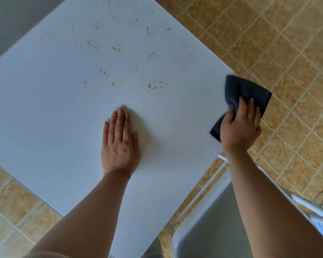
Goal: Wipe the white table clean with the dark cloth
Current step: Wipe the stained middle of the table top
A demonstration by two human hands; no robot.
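Observation:
The white table [54,112] fills the middle of the view, turned like a diamond. Clusters of orange-brown droplets [153,86] speckle its far half. My left hand [119,144] lies flat on the near middle of the table, fingers together, holding nothing. My right hand [240,127] grips a folded dark blue cloth [248,90] at the table's right edge. Most of the cloth hangs out past the edge, over the floor, well to the right of the droplets.
Tan tiled floor [287,43] surrounds the table. A white metal chair [213,220] with a grey seat stands close at the near right, under my right forearm. A grey wall [11,21] shows at the top left.

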